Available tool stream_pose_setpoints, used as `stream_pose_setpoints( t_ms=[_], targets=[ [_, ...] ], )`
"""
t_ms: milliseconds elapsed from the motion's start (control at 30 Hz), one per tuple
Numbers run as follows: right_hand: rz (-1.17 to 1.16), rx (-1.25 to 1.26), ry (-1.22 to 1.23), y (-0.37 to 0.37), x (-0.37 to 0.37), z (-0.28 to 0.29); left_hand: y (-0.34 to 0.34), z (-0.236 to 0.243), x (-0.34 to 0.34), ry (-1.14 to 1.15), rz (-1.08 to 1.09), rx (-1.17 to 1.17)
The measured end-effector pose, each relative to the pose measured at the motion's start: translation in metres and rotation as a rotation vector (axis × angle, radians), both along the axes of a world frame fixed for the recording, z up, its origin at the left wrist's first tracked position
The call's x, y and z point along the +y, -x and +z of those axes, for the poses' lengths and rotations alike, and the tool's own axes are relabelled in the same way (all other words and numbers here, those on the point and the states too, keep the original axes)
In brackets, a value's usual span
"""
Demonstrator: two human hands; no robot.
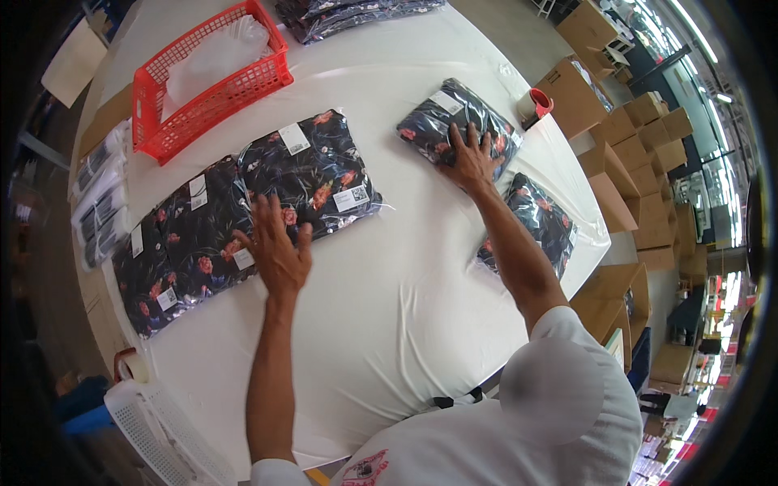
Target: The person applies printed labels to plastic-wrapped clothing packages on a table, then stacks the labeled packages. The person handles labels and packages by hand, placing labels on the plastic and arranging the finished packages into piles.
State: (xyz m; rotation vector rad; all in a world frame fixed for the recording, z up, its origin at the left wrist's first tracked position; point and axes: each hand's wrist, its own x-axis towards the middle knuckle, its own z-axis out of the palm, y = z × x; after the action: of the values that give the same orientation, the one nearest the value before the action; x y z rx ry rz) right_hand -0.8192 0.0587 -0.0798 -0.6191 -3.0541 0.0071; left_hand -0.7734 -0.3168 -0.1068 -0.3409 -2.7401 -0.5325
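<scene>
My left hand (279, 243) lies with fingers spread over a row of overlapping bagged garments (316, 166), dark with coral flowers, in clear plastic with white labels. The row runs left across the white-covered table (365, 324). Further right, my right hand (472, 158) rests flat, fingers apart, on top of another bagged floral garment (429, 121). Below that one, a further floral package (543, 219) lies partly hidden behind my right forearm. Neither hand is closed around anything.
A red plastic basket (211, 93) with clear bags (215, 61) stands at the far left. More floral packages (348, 16) are stacked at the far edge. Tape rolls sit at the right edge (533, 107) and lower left. A white basket (166, 433) is near left; cardboard boxes (608, 186) stand right.
</scene>
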Motion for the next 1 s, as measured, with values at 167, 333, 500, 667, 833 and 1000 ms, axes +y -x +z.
stream_pose_setpoints(
  t_ms=[167, 333, 500, 667, 833, 1000],
  targets=[
    [0.101, 0.250, 0.202, -0.014, 0.029, -0.006, -0.100, 0.007, 0.061, -0.494, -0.055, -0.054],
    [0.084, 0.221, 0.425, -0.063, -0.008, 0.061, -0.170, 0.024, 0.089, -1.001, -0.084, -0.576],
    [0.464, 0.260, 0.478, -0.176, -0.090, 0.022, -0.186, 0.024, 0.092, -1.419, -0.019, -0.903],
    [0.668, -0.056, 0.666, -0.277, -0.183, 0.050, -0.220, 0.025, 0.046, -1.469, 0.242, -0.819],
    [0.292, 0.141, 0.528, -0.260, -0.163, 0.021, -0.245, -0.020, -0.033, -1.266, 0.402, -0.714],
    [0.134, -0.198, 1.009, -0.265, -0.154, -0.038, -0.254, -0.015, -0.080, -1.281, 0.462, -0.613]
  ],
)
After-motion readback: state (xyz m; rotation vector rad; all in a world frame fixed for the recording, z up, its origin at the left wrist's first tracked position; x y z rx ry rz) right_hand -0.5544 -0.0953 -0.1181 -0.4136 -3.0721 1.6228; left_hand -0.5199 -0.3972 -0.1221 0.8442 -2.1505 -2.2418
